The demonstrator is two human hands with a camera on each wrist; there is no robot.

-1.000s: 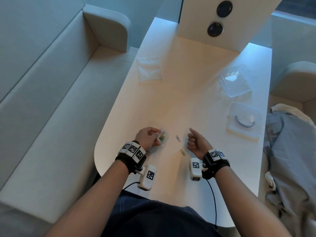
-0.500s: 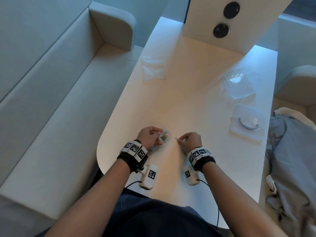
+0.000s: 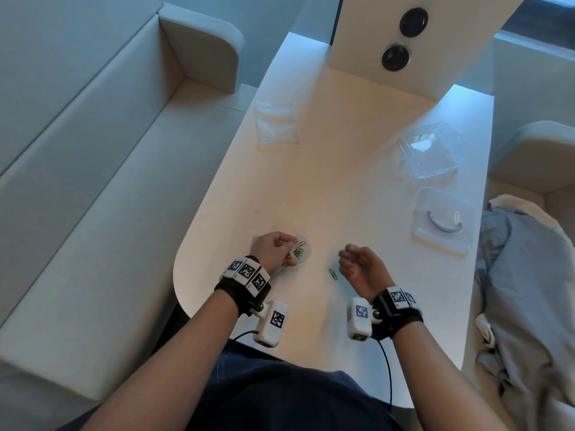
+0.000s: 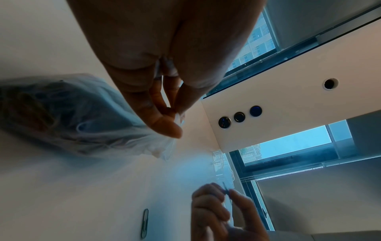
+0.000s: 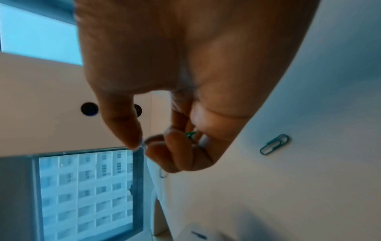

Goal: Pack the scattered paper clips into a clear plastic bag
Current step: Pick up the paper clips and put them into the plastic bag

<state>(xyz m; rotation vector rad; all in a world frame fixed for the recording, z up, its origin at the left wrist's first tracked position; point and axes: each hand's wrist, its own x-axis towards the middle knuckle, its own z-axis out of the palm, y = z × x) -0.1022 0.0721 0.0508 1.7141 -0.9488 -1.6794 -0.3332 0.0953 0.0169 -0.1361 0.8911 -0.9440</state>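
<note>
My left hand pinches the mouth of a small clear plastic bag that lies on the white table with several coloured paper clips inside. In the left wrist view the bag hangs from my fingertips. My right hand is raised just above the table and pinches a thin paper clip between thumb and forefinger. A green clip shows inside its curled fingers. One teal paper clip lies loose on the table between my hands.
A second clear bag lies at the far left of the table. A clear plastic box and its lid sit at the right. Grey cloth is heaped beyond the right edge, and a pale sofa runs along the left.
Two clips lay between my hands a second ago. My right hand reached left, pinched the farther one and drew back right with it lifted. My left hand kept hold of the bag.
</note>
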